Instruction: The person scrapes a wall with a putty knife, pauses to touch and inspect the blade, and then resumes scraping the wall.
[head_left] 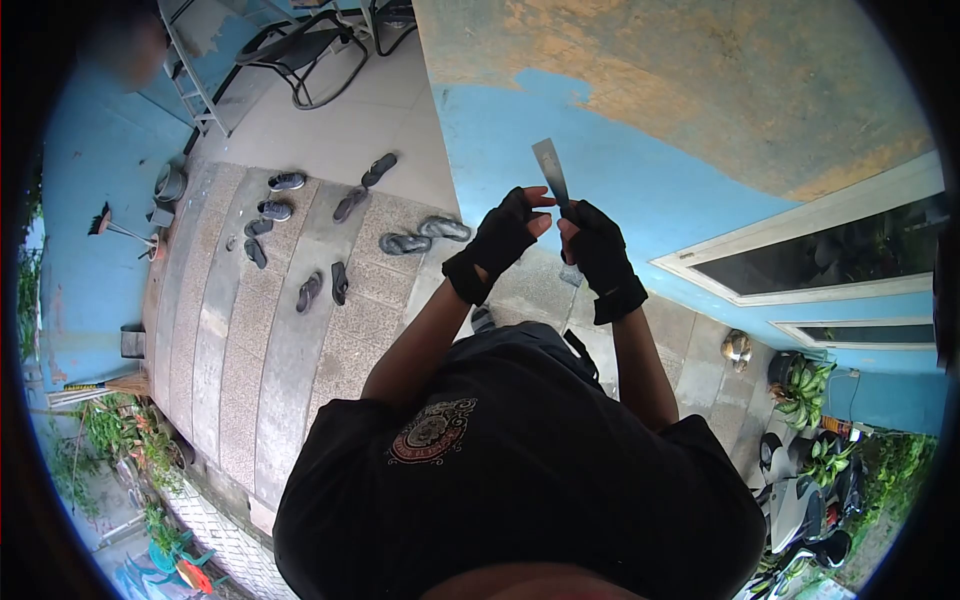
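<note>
My right hand (594,243), in a black fingerless glove, is closed round the handle of a putty knife (549,168). Its flat metal blade points up and away from me, in front of the blue wall (640,165). Most of the handle is hidden in my fist. My left hand (508,232), gloved the same way, is beside it with fingers and thumb apart, the fingertips close to the base of the blade. Above the blue paint, the wall shows a bare, patchy brown and grey area (690,70).
Several sandals and shoes (405,243) lie on the tiled floor (290,340) to the left. White-framed windows (690,262) are at right. A ladder (195,85), a black chair (295,55) and a blurred person (130,45) are at upper left. A motorcycle (800,510) stands lower right.
</note>
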